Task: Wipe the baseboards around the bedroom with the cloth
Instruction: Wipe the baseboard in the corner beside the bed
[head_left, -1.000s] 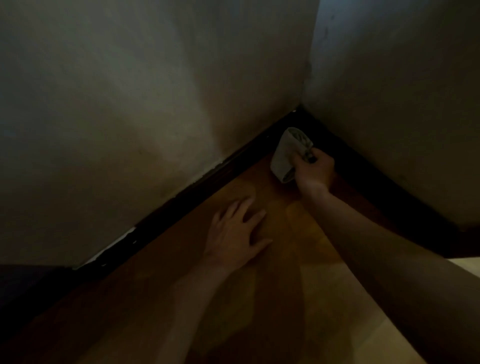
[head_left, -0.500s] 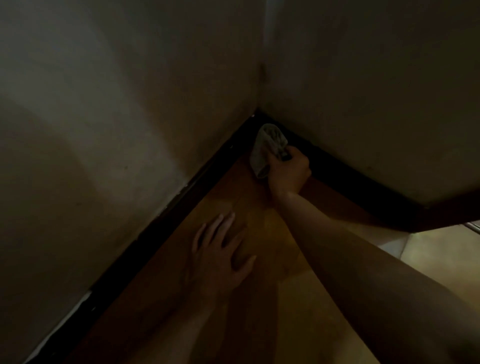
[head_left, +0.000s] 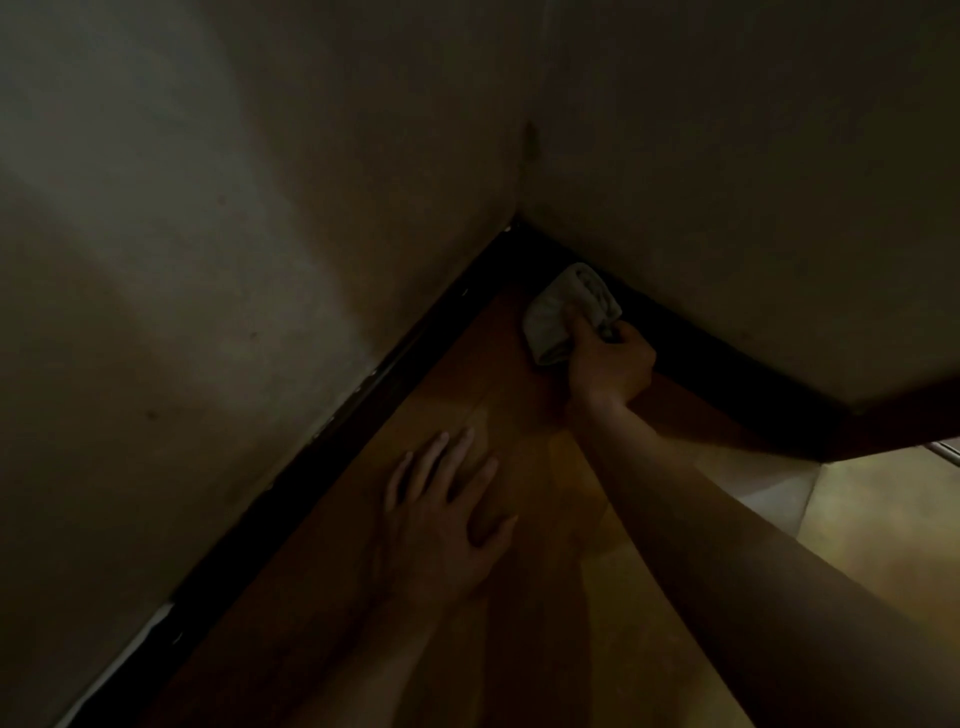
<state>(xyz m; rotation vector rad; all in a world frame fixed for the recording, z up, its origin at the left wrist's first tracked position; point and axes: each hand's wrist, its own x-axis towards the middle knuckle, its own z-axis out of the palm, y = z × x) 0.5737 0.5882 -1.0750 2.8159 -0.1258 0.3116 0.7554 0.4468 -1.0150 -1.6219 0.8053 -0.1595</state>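
**Dim bedroom corner: cloth (head_left: 563, 312) at the baseboard (head_left: 701, 343)**

Two pale walls (head_left: 208, 260) meet in a shadowed corner above a wooden floor (head_left: 488, 379), and a black baseboard runs along the foot of each. The right hand (head_left: 610, 364) is clenched around the bunched, pale cloth, with its arm stretched toward the corner. The cloth sticks out beyond that hand's fingers, on its far side and a little to its left. It lies against the right-side baseboard where it meets the floor, just short of the corner. The left hand (head_left: 441, 519) lies flat on the floor nearer the person, fingers straight and spread, holding nothing. It is well apart from the right hand and near the left-side baseboard (head_left: 363, 415).
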